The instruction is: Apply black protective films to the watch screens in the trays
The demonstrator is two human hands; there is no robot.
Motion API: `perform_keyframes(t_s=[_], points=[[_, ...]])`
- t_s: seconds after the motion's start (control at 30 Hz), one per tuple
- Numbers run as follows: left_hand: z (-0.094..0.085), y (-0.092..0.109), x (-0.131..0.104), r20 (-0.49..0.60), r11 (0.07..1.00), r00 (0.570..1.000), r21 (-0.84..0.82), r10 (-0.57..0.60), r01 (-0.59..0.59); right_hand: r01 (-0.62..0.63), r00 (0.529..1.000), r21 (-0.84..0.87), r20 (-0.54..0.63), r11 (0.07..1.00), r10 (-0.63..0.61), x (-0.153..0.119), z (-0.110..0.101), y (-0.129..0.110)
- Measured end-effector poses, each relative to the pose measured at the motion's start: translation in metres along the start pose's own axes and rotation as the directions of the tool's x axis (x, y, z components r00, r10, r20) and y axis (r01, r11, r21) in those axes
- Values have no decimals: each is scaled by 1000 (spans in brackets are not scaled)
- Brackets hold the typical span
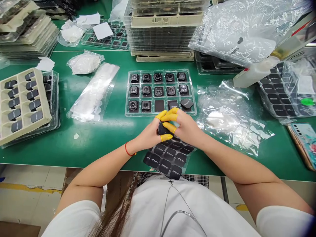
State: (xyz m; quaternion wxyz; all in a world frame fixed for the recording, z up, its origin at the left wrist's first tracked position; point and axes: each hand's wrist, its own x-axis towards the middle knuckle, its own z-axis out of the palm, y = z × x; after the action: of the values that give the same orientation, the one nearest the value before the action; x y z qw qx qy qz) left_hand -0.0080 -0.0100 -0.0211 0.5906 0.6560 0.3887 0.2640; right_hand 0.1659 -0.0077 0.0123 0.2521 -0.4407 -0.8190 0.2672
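Yellow finger cots cover several fingertips of both hands. Between them is a black smartwatch body (pixel 162 128), partly hidden by the fingers. My left hand (pixel 151 133) grips it from the left with thumb and finger. My right hand (pixel 184 123) closes over its top and right side, fingers bent against it. Below the hands lies a sheet of black printed stickers (pixel 170 154), hanging over the table's front edge. Just beyond is a clear tray (pixel 126 98) with rows of watch bodies; one front-row pocket holds no watch, and a loose black sticker (pixel 187 104) rests at its right corner.
At the left, a beige tray (pixel 46 108) of black pieces sits on clear trays. A bag of round clear films (pixel 96 89) lies nearby. Stacked trays (pixel 165 36) stand behind. To the right are crumpled plastic bags (pixel 227 115), a white bottle (pixel 255 70) and a phone (pixel 302 141).
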Motion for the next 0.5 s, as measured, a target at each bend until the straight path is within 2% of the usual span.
perform_keyframes(t_s=[0.07, 0.13, 0.17, 0.2, 0.23, 0.3, 0.33, 0.4, 0.5], points=[[0, 1, 1, 8, 999, 999, -26, -34, 35, 116, 993, -130, -14, 985, -119, -10, -6, -6], [-3, 2, 2, 29, 991, 997, -114, -73, 76, 88, 992, -176, -73, 980, -102, -22, -22, 9], [-5, 3, 2, 44, 984, 995, -152, -88, 93, 13, 989, -181, -142, 983, -39, -29, -33, 27], [-6, 6, 1, 59, 978, 994, -180, -96, 106, -141, 952, -192, -294, 971, 81, -36, -46, 49], [-8, 9, 0, 82, 973, 991, -199, -104, 119, -285, 892, -215, -417, 934, 176, -43, -59, 74], [-11, 18, -3, 148, 965, 983, -218, -113, 144, -465, 801, -275, -535, 841, 268, -54, -80, 119], [-12, 24, -6, 183, 961, 976, -229, -114, 155, -498, 775, -289, -572, 818, 269, -58, -86, 132], [-12, 36, -11, 273, 947, 955, -261, -113, 187, -471, 777, -325, -592, 820, 212, -60, -81, 135], [-10, 49, -17, 366, 918, 921, -306, -131, 252, -295, 878, -327, -464, 898, 119, -49, -40, 91]])
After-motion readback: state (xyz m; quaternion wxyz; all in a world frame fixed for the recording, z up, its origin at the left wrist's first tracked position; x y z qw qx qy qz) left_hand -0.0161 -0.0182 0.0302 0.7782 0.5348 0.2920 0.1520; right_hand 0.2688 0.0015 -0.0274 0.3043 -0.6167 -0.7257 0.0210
